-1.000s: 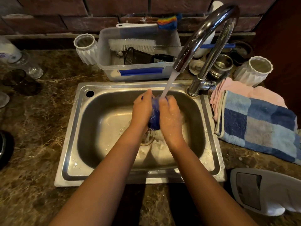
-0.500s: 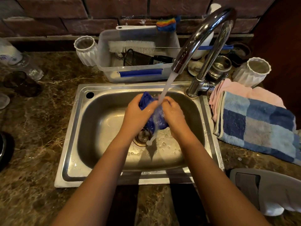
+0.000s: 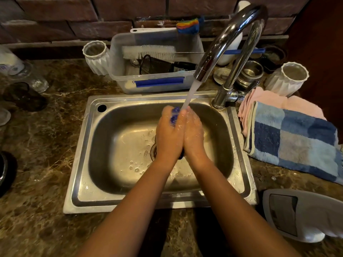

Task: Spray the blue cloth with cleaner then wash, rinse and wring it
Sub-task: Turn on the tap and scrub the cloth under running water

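Observation:
My left hand (image 3: 169, 134) and my right hand (image 3: 194, 135) press palm to palm over the steel sink (image 3: 89, 164), with the blue cloth (image 3: 174, 115) squeezed between them. Only a small blue edge shows near my left fingertips; the remainder is hidden by the hands. Water runs from the chrome tap (image 3: 228, 39) onto my fingertips and the cloth. Both hands are wet. A white spray bottle (image 3: 300, 214) lies on the counter at the lower right.
A clear tub (image 3: 118, 71) with a bottle brush (image 3: 148, 51) stands behind the sink. White ribbed cups (image 3: 95, 56) (image 3: 286, 78) flank it. A blue checked towel (image 3: 293, 138) over a pink cloth (image 3: 267, 101) lies right of the sink. Glasses (image 3: 27, 75) stand at the left.
The cloth, seen bunched and open between my hands half a second ago, is now pressed almost out of sight. My hands have closed flat together under the running water.

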Motion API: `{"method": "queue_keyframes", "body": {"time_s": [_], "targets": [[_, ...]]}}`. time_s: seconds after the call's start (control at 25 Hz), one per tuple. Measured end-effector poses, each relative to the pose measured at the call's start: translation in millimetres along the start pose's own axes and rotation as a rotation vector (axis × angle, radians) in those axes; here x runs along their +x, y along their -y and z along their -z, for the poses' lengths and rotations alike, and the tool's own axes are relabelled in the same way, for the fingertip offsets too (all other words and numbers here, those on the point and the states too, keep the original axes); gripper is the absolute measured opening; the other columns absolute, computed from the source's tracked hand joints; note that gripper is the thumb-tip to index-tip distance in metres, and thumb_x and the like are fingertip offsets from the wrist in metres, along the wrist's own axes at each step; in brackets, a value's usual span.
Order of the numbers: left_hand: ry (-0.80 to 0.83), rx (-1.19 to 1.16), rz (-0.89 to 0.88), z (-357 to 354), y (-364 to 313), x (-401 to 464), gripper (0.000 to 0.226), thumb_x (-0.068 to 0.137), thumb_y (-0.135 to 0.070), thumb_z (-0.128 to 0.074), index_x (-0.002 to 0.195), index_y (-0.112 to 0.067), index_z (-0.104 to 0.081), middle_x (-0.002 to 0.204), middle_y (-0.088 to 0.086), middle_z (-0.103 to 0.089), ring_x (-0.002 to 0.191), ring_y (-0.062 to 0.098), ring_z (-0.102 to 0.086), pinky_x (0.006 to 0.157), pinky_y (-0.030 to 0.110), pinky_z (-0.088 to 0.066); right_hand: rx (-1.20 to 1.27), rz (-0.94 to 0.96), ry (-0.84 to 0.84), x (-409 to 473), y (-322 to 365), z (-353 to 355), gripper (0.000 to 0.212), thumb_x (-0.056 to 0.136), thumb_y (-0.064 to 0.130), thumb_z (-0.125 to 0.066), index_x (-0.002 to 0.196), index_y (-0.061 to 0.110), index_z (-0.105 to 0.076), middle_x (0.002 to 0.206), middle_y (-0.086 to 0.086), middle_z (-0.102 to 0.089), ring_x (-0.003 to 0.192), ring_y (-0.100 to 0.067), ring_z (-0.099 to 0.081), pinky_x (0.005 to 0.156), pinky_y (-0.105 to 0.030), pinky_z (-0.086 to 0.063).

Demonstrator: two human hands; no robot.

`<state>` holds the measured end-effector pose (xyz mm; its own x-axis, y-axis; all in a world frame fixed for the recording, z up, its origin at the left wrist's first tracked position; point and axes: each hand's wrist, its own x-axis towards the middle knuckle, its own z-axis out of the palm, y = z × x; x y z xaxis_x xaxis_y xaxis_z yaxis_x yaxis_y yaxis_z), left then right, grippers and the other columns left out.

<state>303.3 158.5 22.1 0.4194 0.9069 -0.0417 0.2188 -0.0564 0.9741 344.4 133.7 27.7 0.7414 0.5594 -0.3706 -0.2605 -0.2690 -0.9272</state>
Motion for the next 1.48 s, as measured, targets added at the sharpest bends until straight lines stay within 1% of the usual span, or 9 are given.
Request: {"method": "queue_keyframes", "body": {"time_s": [0.2, 0.28, 0.48, 0.68, 0.84, 1.0, 1.16, 1.36, 1.48], "targets": [[0.094, -0.074, 0.545, 4.0, -5.1, 34.1, 0.01, 0.088, -0.024, -0.056, 0.081, -0.018, -0.058, 0.081, 0.004, -0.059, 0.072, 0.014, -0.057, 0.068, 0.027, -0.049, -0.261, 0.229, -0.033, -6.7, 10.3, 3.4, 0.025, 0.095, 0.029, -0.039, 0.082, 0.015, -0.056, 0.068, 0.004, -0.054, 0.065, -0.011, -0.054, 0.058, -0.024, -0.04], [0.211, 0.09, 0.456, 7.7, -11.7, 40.6, 0.013, 0.09, -0.021, -0.051, 0.078, -0.022, -0.053, 0.083, 0.002, -0.054, 0.074, 0.012, -0.053, 0.068, 0.023, -0.045, -0.123, 0.158, -0.096, -2.5, 10.0, 7.9, 0.02, 0.096, 0.024, -0.036, 0.081, 0.02, -0.05, 0.073, 0.005, -0.052, 0.068, -0.008, -0.051, 0.059, -0.023, -0.038], [0.076, 0.109, -0.071, -5.4, -15.9, -11.3, 0.013, 0.089, -0.035, -0.051, 0.097, -0.024, -0.053, 0.103, 0.002, -0.049, 0.094, 0.016, -0.054, 0.076, 0.026, -0.05, 0.298, -0.183, -0.025, 18.6, 4.1, 5.5, 0.027, 0.085, 0.042, -0.048, 0.087, 0.018, -0.059, 0.087, -0.008, -0.061, 0.085, -0.021, -0.062, 0.08, -0.036, -0.053], [0.028, 0.034, 0.187, 7.5, -1.5, 24.0, 0.032, 0.097, -0.026, -0.037, 0.07, -0.015, -0.051, 0.068, 0.004, -0.054, 0.069, 0.02, -0.053, 0.067, 0.035, -0.044, -0.014, 0.039, -0.029, 0.1, 2.7, -0.8, 0.033, 0.096, 0.03, -0.033, 0.071, 0.025, -0.054, 0.07, 0.003, -0.057, 0.072, -0.015, -0.058, 0.064, -0.028, -0.045], [0.062, 0.158, 0.095, -1.7, -11.0, 6.9, 0.021, 0.094, -0.031, -0.043, 0.079, -0.022, -0.053, 0.067, -0.005, -0.053, 0.063, 0.008, -0.052, 0.057, 0.023, -0.042, -0.068, 0.018, 0.008, 17.2, 7.8, -0.4, 0.022, 0.096, 0.022, -0.037, 0.085, 0.013, -0.053, 0.073, -0.001, -0.056, 0.077, -0.02, -0.057, 0.063, -0.023, -0.049], [0.072, 0.056, 0.26, 10.9, -4.5, 39.3, 0.032, 0.097, -0.027, -0.038, 0.067, -0.022, -0.049, 0.066, -0.001, -0.052, 0.063, 0.012, -0.05, 0.065, 0.032, -0.041, -0.145, 0.067, -0.016, 11.5, 12.5, -8.6, 0.025, 0.096, 0.029, -0.039, 0.09, 0.014, -0.058, 0.068, 0.005, -0.053, 0.066, -0.01, -0.055, 0.057, -0.021, -0.042], [0.035, 0.159, 0.122, -6.5, -7.9, 3.7, 0.016, 0.094, -0.03, -0.042, 0.082, -0.022, -0.049, 0.079, 0.002, -0.058, 0.072, 0.018, -0.058, 0.062, 0.032, -0.048, -0.082, 0.02, 0.034, 15.0, 14.9, -6.7, 0.024, 0.089, 0.024, -0.042, 0.096, 0.006, -0.056, 0.092, -0.015, -0.062, 0.093, -0.036, -0.061, 0.082, -0.046, -0.053], [-0.011, 0.006, 0.203, 10.5, 6.8, 27.7, 0.023, 0.097, -0.024, -0.038, 0.097, -0.005, -0.05, 0.079, 0.004, -0.054, 0.07, 0.015, -0.052, 0.065, 0.028, -0.041, -0.075, -0.035, 0.06, 6.3, 18.3, -6.5, 0.026, 0.095, 0.028, -0.041, 0.071, 0.024, -0.051, 0.069, 0.004, -0.053, 0.076, -0.016, -0.055, 0.071, -0.029, -0.045], [0.056, -0.279, 0.512, 19.0, 19.6, 24.4, 0.04, 0.094, -0.038, -0.042, 0.124, -0.011, -0.044, 0.105, 0.01, -0.059, 0.092, 0.023, -0.059, 0.074, 0.034, -0.048, -0.101, 0.14, 0.083, -0.9, 11.8, -2.9, 0.014, 0.091, 0.029, -0.05, 0.078, 0.024, -0.049, 0.071, 0.007, -0.05, 0.067, -0.006, -0.052, 0.064, -0.023, -0.046]]}}
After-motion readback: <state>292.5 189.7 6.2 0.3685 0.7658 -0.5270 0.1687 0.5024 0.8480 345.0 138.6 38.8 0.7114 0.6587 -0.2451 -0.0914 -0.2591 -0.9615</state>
